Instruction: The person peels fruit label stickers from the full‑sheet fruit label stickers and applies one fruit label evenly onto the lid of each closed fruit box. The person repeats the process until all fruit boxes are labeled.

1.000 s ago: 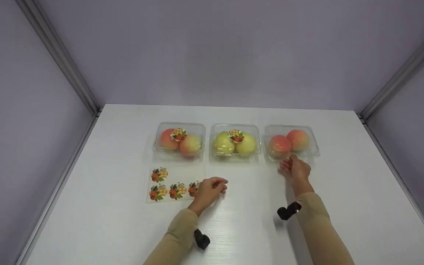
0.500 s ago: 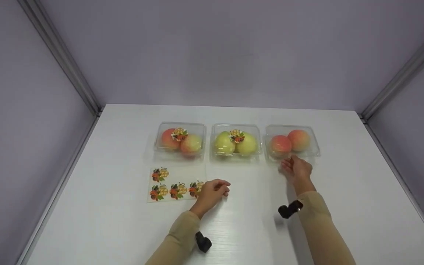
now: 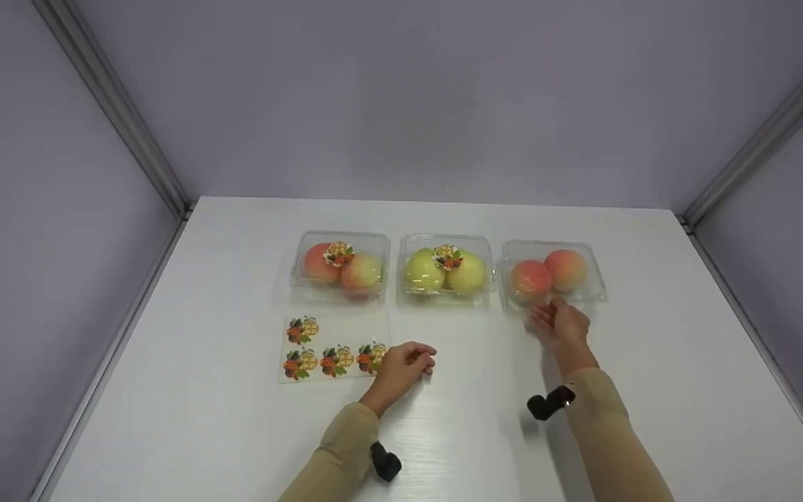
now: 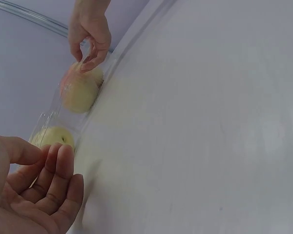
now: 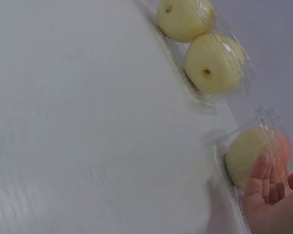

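My right hand (image 3: pixel 563 326) pinches the front rim of the rightmost clear plastic clamshell box (image 3: pixel 595 286) between thumb and fingers. Two peaches (image 3: pixel 567 270) lie inside this box, and no sticker shows on its lid. In the right wrist view the fingers overlap the box wall beside a peach (image 5: pixel 244 153). Over the table, beside a sheet of fruit stickers (image 3: pixel 346 326), hovers my left hand (image 3: pixel 405 368). Its fingers are loosely curled with the thumb close to the index finger, and nothing shows between them in the left wrist view.
Left of the held box stands a clamshell box (image 3: pixel 412 244) of yellow pears (image 3: pixel 466 273), with a fruit sticker (image 3: pixel 447 257) on its lid. Farther left, another box (image 3: pixel 302 240) of peaches bears a similar sticker (image 3: pixel 339 254). Walls enclose the white table (image 3: pixel 185 404) at the back and sides.
The rightmost box has shifted very slightly toward me with the right hand at its rim. My left hand has drifted a little to the right and nearer me.
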Available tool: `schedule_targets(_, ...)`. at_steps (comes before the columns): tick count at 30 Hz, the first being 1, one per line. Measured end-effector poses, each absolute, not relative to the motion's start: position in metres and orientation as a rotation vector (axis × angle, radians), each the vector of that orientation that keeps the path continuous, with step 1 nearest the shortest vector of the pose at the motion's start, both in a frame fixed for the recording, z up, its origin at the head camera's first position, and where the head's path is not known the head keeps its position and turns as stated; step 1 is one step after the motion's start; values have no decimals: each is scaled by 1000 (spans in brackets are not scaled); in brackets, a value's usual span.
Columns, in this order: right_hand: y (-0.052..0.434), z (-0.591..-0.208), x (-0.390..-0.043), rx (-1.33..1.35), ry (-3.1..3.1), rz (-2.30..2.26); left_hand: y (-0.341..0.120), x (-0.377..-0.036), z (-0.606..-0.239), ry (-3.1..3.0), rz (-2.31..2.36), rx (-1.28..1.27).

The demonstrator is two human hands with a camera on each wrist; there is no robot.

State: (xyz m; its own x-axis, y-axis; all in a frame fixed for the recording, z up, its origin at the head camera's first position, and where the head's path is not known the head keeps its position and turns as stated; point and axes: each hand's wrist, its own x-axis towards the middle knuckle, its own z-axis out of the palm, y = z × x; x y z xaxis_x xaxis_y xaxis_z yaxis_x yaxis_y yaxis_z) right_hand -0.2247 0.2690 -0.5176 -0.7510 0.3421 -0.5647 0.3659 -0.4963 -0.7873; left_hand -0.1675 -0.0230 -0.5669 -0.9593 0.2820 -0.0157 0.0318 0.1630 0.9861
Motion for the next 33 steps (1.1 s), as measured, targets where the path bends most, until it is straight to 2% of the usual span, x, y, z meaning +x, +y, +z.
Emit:
schedule_targets(7,266,-519,-217,1089,1534,-2485,-20,-166,-564,2185,1928,310)
schedule_targets(13,262,-520,-210,1085,1596,-2480,-19,-157,-545,2177,1927,325)
schedule_targets(21,252,-526,-198,1035,1644,-2543,-18,-161,-564,2186,1914,323)
schedule_targets(33,244,-531,-182,1077,1657,-2535,-15,-159,-557,2181,1921,294)
